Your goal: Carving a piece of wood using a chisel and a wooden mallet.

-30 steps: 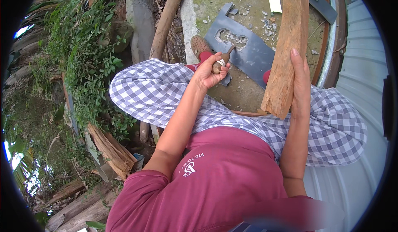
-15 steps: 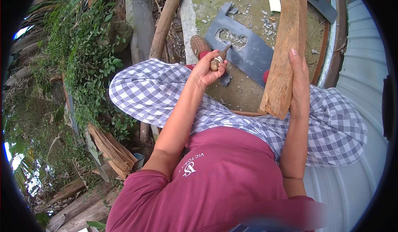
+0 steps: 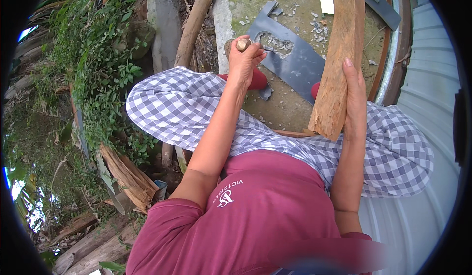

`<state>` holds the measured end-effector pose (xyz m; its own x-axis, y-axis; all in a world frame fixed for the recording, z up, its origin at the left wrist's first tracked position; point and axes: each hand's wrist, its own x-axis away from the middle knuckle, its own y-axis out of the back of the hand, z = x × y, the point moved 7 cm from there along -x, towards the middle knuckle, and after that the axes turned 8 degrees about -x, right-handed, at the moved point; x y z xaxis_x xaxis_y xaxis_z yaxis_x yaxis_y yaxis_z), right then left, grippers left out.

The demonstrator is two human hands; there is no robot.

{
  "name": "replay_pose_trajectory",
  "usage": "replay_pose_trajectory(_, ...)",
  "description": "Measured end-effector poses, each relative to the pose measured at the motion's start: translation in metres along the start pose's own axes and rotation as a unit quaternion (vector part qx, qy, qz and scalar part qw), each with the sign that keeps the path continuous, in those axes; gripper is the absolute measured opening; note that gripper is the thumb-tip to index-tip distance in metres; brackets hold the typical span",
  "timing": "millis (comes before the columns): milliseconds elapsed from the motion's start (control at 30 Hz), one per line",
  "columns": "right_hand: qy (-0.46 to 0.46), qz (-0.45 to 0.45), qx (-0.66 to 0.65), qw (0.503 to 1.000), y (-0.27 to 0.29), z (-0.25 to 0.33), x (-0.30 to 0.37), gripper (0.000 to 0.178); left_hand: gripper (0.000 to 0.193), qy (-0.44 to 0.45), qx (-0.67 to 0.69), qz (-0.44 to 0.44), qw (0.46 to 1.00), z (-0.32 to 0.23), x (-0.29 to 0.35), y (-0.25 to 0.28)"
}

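My left hand is closed around a wooden-handled tool, whose rounded butt end points up at me. The rest of this tool is hidden by the hand, so its kind does not show. My right hand grips the lower part of a long, rough wooden block, thumb on its face. The block stands tilted, with its far end away from me. On the ground between the feet lies a dark grey flat sheet with a ragged oblong hole, just right of my left hand.
Grey chips are scattered on the mossy concrete. White and grey strips lie beyond the block. A wooden pole runs along the left, beside green plants. Corrugated metal rises at right.
My left hand has moved slightly away and left and turned over, so the tool's butt now faces up and its dark tip is out of sight. The right hand and block have barely moved.
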<state>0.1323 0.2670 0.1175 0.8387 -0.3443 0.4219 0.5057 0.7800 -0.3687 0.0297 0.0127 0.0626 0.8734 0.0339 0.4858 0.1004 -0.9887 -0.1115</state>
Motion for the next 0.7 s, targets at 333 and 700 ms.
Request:
replay_pose_trajectory(333, -0.057, -0.003, 0.015, 0.998, -0.001, -0.005, 0.004, 0.069, 0.041, -0.282, -0.372, -0.139, 0.874, -0.028, -0.020, 0.011)
replay_pose_trajectory(700, -0.008, 0.002, 0.007, 1.000, 0.004, -0.011, -0.006, 0.049, 0.026, -0.231, -0.219, -0.028, 0.948, 0.000, -0.048, -0.008)
